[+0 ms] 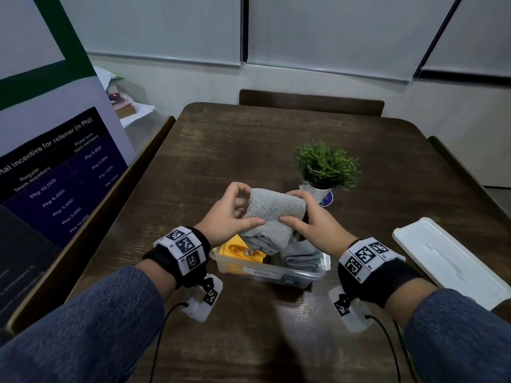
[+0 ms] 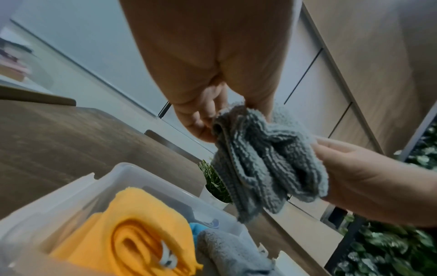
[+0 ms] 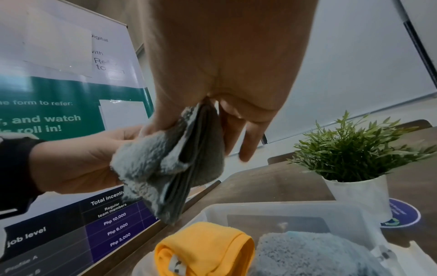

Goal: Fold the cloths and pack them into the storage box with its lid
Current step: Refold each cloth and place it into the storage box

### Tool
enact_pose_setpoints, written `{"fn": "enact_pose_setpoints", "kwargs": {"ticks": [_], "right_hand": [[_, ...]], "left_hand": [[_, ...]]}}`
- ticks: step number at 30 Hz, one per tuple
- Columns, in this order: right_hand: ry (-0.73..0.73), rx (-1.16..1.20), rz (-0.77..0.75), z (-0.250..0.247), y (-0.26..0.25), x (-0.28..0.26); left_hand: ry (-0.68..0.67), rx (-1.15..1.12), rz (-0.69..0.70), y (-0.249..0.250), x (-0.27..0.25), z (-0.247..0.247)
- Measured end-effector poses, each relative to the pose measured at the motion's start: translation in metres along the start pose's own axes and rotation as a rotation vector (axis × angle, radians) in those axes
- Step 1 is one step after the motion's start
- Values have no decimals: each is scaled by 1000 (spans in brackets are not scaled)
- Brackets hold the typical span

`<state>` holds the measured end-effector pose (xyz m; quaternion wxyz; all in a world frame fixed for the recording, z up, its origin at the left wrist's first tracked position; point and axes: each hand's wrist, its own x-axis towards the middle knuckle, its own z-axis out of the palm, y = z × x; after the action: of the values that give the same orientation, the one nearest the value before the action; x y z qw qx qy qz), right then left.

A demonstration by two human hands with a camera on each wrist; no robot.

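A folded grey cloth [image 1: 272, 214] hangs just above the clear storage box [image 1: 304, 276], held between both hands. My left hand [image 1: 232, 214] pinches its left end [image 2: 264, 158] with thumb and fingers. My right hand [image 1: 304, 217] pinches the right end [image 3: 170, 168], thumb on top. Inside the box lie a rolled yellow cloth [image 1: 242, 251] on the left and a folded grey cloth [image 1: 302, 257] on the right; a bit of blue cloth [image 2: 196, 228] shows between them. The white lid [image 1: 448, 261] lies flat on the table to the right of the box.
A small potted plant [image 1: 325, 170] in a white pot stands just behind the box on a blue coaster [image 1: 329, 199]. Chairs [image 1: 311, 102] surround the dark wooden table [image 1: 221, 150]. A printed banner [image 1: 55, 167] stands at the left.
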<state>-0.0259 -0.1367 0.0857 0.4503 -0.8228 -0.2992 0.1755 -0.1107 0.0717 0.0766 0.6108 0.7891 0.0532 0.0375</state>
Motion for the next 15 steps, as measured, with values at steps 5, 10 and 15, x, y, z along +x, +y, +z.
{"fn": "enact_pose_setpoints", "kwargs": {"ticks": [5,10,15], "right_hand": [[-119,-85,-34,-5,-3,16],[-98,-292,28,0,3,57],[14,-532,36,6,14,96]], "left_hand": [[91,143,37,-13,14,-4],[74,107,20,-20,39,-9],[61,133,-56,-30,68,-22]]}}
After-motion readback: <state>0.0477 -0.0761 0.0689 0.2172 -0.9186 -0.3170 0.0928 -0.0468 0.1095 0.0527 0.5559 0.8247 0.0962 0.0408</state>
